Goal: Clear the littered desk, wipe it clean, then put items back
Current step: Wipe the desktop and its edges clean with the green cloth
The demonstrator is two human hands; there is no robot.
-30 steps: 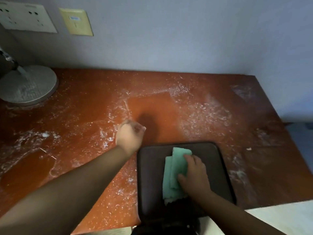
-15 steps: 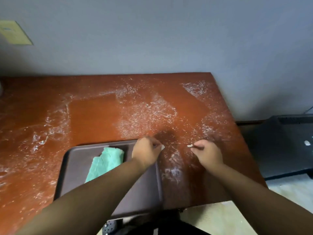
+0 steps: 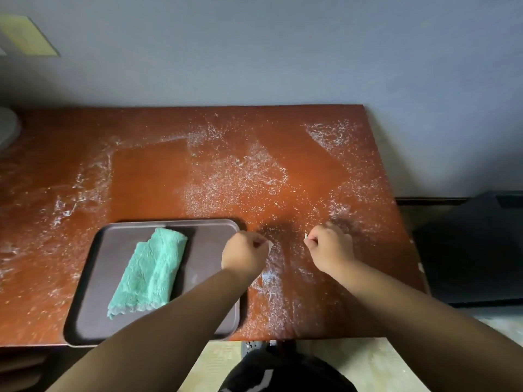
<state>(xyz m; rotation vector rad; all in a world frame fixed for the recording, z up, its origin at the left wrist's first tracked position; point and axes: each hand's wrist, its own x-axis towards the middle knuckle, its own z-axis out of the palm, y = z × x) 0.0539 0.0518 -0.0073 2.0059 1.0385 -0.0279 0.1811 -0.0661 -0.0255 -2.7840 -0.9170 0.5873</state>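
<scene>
The reddish-brown desk (image 3: 147, 176) is dusted with white powder and crumbs. A dark brown tray (image 3: 209, 281) lies at its front edge, and a folded green cloth (image 3: 148, 273) rests on the tray. My left hand (image 3: 244, 251) hovers at the tray's right rim, fingers curled around a small white scrap. My right hand (image 3: 329, 247) is a little to the right, low over the desk, pinching a tiny white scrap between thumb and fingertips.
A grey wall backs the desk, with a yellow wall plate (image 3: 27, 35) at the upper left. A round grey lamp base (image 3: 7, 127) shows at the far left edge. A dark unit (image 3: 475, 250) stands on the floor to the right of the desk.
My view swung to the right. My right hand left the green cloth and moved right to pinch a scrap. My left hand crossed from left of the tray to its right rim.
</scene>
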